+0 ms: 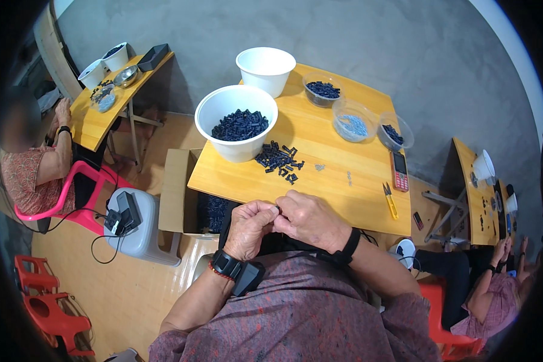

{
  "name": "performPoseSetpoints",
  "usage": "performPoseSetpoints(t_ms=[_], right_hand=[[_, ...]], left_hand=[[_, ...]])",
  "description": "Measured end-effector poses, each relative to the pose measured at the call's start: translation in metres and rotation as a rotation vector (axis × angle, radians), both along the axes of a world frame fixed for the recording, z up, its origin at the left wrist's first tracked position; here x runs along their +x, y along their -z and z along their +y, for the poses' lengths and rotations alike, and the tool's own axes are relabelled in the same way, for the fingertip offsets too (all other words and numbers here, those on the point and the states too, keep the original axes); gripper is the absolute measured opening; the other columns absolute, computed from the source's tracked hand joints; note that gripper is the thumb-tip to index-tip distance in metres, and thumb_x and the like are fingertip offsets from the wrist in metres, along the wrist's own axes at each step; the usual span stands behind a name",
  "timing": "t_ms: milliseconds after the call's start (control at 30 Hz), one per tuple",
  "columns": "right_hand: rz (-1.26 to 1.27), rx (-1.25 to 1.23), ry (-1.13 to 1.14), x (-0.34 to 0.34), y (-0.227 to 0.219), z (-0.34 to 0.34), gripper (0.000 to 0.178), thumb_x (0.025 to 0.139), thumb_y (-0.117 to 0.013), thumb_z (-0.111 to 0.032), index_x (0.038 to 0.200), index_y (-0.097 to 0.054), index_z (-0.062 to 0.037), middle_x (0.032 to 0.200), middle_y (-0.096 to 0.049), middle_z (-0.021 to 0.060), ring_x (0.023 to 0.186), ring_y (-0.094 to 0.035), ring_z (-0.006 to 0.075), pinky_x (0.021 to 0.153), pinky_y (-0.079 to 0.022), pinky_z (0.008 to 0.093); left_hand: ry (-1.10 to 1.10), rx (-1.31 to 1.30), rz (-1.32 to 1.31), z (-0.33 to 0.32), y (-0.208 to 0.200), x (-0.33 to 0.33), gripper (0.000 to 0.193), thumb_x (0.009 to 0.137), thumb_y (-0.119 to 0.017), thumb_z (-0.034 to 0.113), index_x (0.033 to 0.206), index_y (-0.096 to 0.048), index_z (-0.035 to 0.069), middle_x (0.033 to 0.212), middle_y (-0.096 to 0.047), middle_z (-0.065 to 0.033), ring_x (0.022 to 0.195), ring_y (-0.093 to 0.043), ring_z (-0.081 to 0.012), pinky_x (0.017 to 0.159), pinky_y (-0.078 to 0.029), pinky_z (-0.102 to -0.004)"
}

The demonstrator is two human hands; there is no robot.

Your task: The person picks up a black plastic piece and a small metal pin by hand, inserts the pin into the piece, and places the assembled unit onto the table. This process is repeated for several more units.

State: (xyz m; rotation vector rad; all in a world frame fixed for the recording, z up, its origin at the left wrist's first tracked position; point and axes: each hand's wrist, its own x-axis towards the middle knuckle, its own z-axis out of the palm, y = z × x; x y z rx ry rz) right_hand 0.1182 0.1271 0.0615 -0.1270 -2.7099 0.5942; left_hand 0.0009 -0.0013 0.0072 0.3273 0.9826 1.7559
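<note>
My left hand (251,229) and my right hand (314,220) meet just off the near edge of the wooden table (235,181). Their fingertips pinch together around a tiny dark piece, apparently a small black plastic part (277,209), mostly covered by the fingers. Beyond them lies a loose pile of black plastic parts (279,160). Behind that pile stands a white tub (238,151), partly filled with similar black parts. A few tiny pale pieces (320,167) lie right of the pile, and some more (349,178) further right.
Yellow-handled snips (392,204) and a red phone (399,172) lie at the table's right. Behind stand another white tub (265,69) and clear bowls, one holding light-blue pieces (354,125). A cardboard box (174,190) sits below left, near a grey stool (145,241). People sit at side tables.
</note>
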Motion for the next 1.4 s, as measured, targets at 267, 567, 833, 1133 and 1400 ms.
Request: performPoseSetpoints(t_ms=[267, 567, 833, 1133, 1400], right_hand=[[0.098, 0.122, -0.044, -0.006, 0.006, -0.006, 0.016, 0.081, -0.066, -0.015, 0.082, -0.057, -0.0011, 0.075, -0.055, 0.014, 0.066, -0.06, 0.0311, 0.063, -0.052, 0.0405], [0.054, -0.283, -0.023, 0.004, -0.006, -0.007, 0.022, 0.084, -0.066, -0.011, 0.101, -0.063, 0.002, 0.085, -0.061, 0.0179, 0.077, -0.062, 0.0365, 0.069, -0.052, 0.0423], [0.172, -0.18, 0.271, 0.031, 0.008, 0.065, 0.017, 0.085, -0.062, -0.002, 0.101, -0.066, 0.0042, 0.082, -0.063, 0.0175, 0.075, -0.065, 0.0297, 0.068, -0.051, 0.0369], [0.027, -0.109, 0.409, 0.019, 0.014, 0.11, 0.014, 0.084, -0.061, -0.003, 0.094, -0.065, 0.0047, 0.086, -0.062, 0.0221, 0.083, -0.062, 0.039, 0.074, -0.051, 0.0428], [-0.006, -0.046, 0.341, 0.026, 0.014, 0.106, 0.006, 0.081, -0.062, -0.003, 0.08, -0.062, 0.0026, 0.083, -0.061, 0.0207, 0.082, -0.061, 0.0399, 0.073, -0.05, 0.0441]], left_hand=[[-0.095, -0.002, 0.1, 0.0, 0.005, 0.0, 0.005, 0.092, -0.064, 0.004, 0.09, -0.065, -0.001, 0.085, -0.067, -0.0066, 0.073, -0.065, -0.0141, 0.069, -0.058, -0.0307], [-0.354, 0.027, 0.345, 0.002, 0.001, -0.014, 0.009, 0.09, -0.059, 0.006, 0.081, -0.059, 0.003, 0.079, -0.065, -0.007, 0.065, -0.06, -0.0123, 0.06, -0.052, -0.0266], [-1.128, -0.178, 0.166, -0.015, 0.018, -0.088, 0.013, 0.092, -0.058, 0.02, 0.091, -0.054, 0.007, 0.074, -0.054, -0.0015, 0.058, -0.048, -0.0088, 0.052, -0.044, -0.0231], [-0.978, -0.49, -0.223, -0.019, 0.045, -0.098, 0.021, 0.094, -0.057, 0.031, 0.1, -0.052, 0.012, 0.087, -0.055, -0.0009, 0.065, -0.048, -0.0121, 0.068, -0.044, -0.0329], [-0.927, -0.42, -0.187, -0.018, 0.047, -0.097, 0.019, 0.093, -0.06, 0.029, 0.097, -0.054, 0.012, 0.087, -0.055, 0.0006, 0.068, -0.049, -0.0125, 0.071, -0.043, -0.034]])
